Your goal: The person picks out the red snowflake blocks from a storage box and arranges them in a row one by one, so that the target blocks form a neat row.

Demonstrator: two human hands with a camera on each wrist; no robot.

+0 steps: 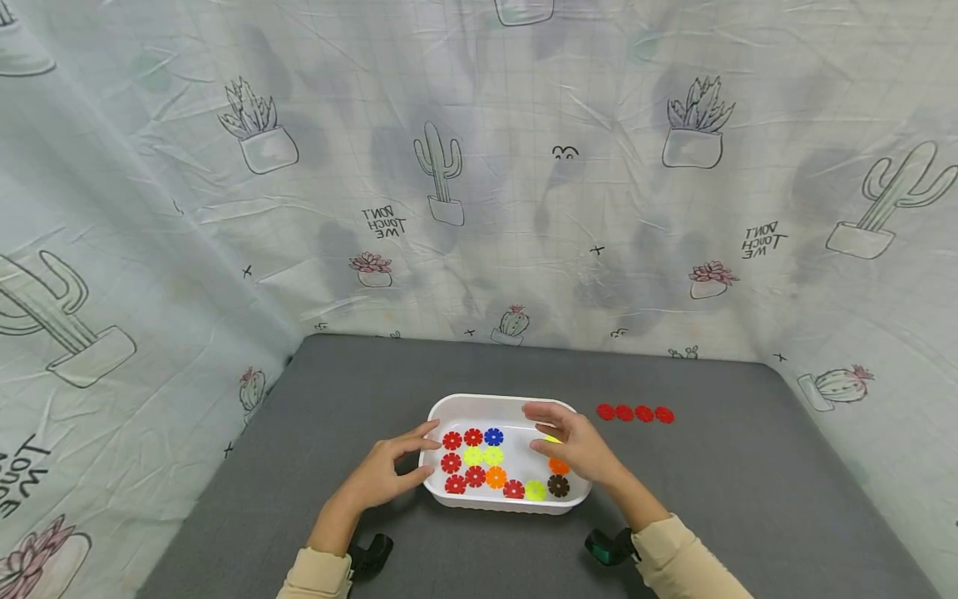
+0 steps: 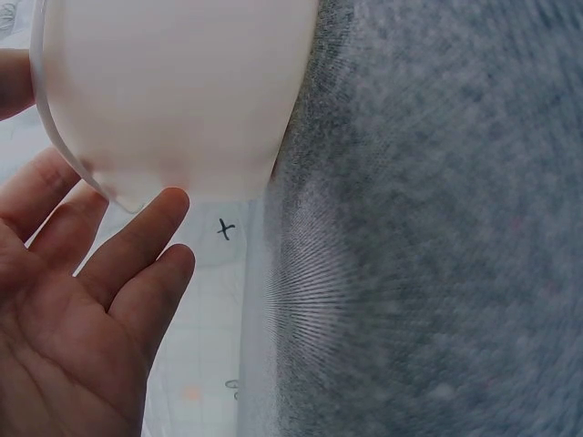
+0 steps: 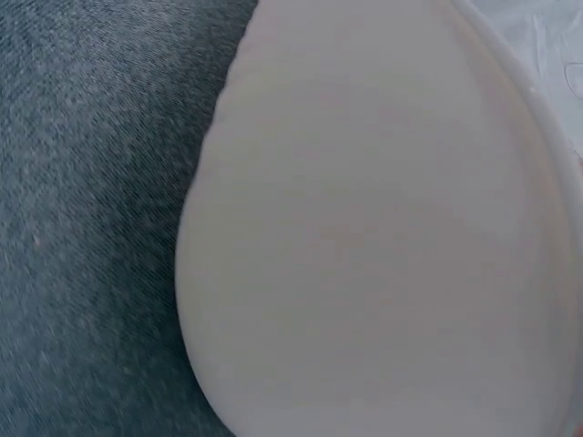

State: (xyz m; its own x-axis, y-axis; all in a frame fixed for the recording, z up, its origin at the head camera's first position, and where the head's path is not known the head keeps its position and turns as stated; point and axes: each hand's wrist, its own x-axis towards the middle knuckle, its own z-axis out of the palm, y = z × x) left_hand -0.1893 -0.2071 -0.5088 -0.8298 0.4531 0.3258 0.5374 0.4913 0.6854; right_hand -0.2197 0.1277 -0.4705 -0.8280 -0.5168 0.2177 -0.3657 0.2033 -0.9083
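A white tray (image 1: pixel 516 504) holds several notched plastic discs in red, yellow, blue, orange and black. At its left end is my left hand (image 1: pixel 383 472), fingers spread and relaxed. The left wrist view shows those fingers (image 2: pixel 168 209) at the outer wall and rim of the tray (image 2: pixel 182 91). My right hand (image 1: pixel 572 438) reaches over the tray's right side, fingers loosely bent and nothing visible between them. Below it lie an orange disc (image 1: pixel 559 467) and a black disc (image 1: pixel 558 486), with a yellow one partly hidden. In the right wrist view the tray wall (image 3: pixel 364 228) fills most of the picture.
Several red discs (image 1: pixel 634 413) lie in a row on the grey tabletop (image 1: pixel 718 499), right of the tray. Behind the table hangs a pale cloth (image 1: pixel 509 208) printed with potted plants. A black strap device sits on each wrist.
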